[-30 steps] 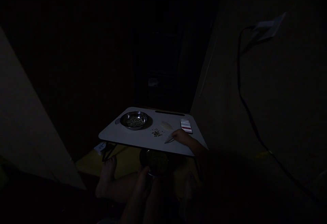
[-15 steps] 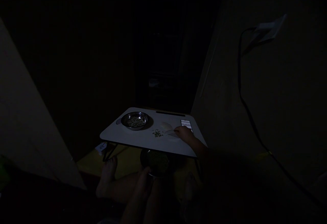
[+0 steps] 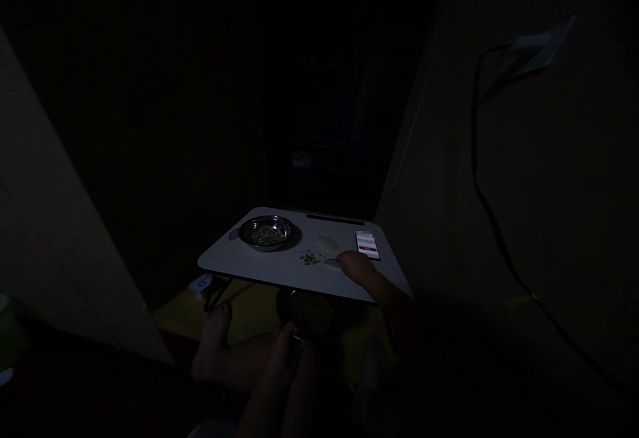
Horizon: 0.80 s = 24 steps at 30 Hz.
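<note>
1. The scene is very dark; only a small, pale worktop (image 3: 239, 261) on thin folding legs is lit, standing over the person's lap.
2. The right hand (image 3: 355, 265) rests on the worktop near its right near corner, its grip closed on a small pale blade-like tool (image 3: 332, 261) whose tip points left.
3. Just left of that tip lies a small heap of dark green bits (image 3: 310, 259), about midway along the worktop.
4. A pale, flat, rounded piece (image 3: 327, 244) lies just behind the tool, touching or nearly touching it; which one cannot be told.
5. A white card with a red stripe (image 3: 367, 245) lies by the right far corner, just beyond the right hand.
6. A steel bowl (image 3: 267, 232) holding light bits stands toward the left far corner, well apart from the hand.
7. The left hand (image 3: 279, 358) is below the worktop's near edge, its grip against the rim of a dark bowl of green matter (image 3: 309, 313) on the lap; how tightly it closes cannot be told.
8. A bare foot (image 3: 213, 335) shows under the left near corner.
</note>
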Each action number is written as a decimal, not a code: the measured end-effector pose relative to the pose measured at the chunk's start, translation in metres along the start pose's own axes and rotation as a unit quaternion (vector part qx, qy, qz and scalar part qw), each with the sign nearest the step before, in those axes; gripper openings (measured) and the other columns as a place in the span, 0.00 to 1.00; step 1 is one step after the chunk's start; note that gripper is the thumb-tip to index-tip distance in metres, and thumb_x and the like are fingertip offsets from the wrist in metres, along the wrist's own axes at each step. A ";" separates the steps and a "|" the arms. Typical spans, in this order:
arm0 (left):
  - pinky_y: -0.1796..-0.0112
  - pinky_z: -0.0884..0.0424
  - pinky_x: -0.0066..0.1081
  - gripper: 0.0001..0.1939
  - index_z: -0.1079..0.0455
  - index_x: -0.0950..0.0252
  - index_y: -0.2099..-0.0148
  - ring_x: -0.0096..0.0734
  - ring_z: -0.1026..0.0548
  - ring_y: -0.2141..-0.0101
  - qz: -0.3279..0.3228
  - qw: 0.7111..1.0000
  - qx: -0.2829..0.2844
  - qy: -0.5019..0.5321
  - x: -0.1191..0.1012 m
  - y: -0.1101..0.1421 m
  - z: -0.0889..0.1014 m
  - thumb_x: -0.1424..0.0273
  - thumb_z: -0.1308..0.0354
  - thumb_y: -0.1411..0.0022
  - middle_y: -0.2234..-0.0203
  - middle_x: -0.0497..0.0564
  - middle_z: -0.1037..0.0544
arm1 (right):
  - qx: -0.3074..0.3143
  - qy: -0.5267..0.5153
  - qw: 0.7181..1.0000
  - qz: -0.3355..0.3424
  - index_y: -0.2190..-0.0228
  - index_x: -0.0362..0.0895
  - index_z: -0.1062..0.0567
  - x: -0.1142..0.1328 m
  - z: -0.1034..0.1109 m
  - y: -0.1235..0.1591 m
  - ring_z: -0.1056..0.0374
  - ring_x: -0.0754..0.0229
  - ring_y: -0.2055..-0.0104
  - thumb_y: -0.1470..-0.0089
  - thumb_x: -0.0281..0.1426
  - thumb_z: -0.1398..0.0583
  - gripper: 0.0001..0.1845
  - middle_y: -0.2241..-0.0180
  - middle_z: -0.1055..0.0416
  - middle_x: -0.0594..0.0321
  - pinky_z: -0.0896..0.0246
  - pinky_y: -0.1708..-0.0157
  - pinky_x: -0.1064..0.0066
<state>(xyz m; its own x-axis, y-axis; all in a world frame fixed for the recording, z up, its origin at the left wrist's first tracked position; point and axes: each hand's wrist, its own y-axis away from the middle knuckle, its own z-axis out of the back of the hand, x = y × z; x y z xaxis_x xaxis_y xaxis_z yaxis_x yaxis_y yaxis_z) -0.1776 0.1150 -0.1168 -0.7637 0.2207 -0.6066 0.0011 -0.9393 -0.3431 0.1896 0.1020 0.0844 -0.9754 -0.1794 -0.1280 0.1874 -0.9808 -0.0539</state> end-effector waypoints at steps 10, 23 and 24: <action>0.62 0.35 0.36 0.18 0.40 0.67 0.54 0.29 0.34 0.61 0.011 0.996 -0.025 -0.085 0.012 0.004 -0.007 0.64 0.53 0.45 0.60 0.54 0.34 | 0.002 0.005 0.999 -0.036 0.65 0.41 0.29 -0.002 -0.001 -0.008 0.36 0.55 0.60 0.47 0.29 0.54 0.16 0.63 0.31 0.52 0.43 0.66 0.68; 0.65 0.41 0.45 0.12 0.36 0.69 0.62 0.46 0.34 0.61 -0.013 0.989 -0.035 -0.142 0.052 -0.003 -0.034 0.77 0.52 0.52 0.69 0.61 0.33 | -0.006 -0.011 0.999 -0.045 0.64 0.42 0.29 -0.004 0.000 -0.012 0.36 0.55 0.60 0.48 0.29 0.54 0.16 0.62 0.31 0.53 0.44 0.66 0.68; 0.64 0.41 0.45 0.13 0.36 0.69 0.62 0.47 0.34 0.60 -0.028 0.988 -0.043 -0.143 0.058 -0.003 -0.037 0.77 0.51 0.53 0.68 0.61 0.34 | -0.009 -0.013 0.999 -0.048 0.64 0.42 0.29 -0.006 0.001 -0.011 0.36 0.55 0.60 0.48 0.29 0.54 0.16 0.62 0.31 0.53 0.44 0.66 0.68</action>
<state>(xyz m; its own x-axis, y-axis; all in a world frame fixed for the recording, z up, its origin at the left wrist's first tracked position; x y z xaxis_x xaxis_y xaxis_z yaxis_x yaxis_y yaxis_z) -0.1978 0.1403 -0.1775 -0.9154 0.1775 -0.3613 -0.0011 -0.8987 -0.4386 0.1929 0.1142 0.0865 -0.9916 -0.0871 -0.0954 0.0950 -0.9921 -0.0815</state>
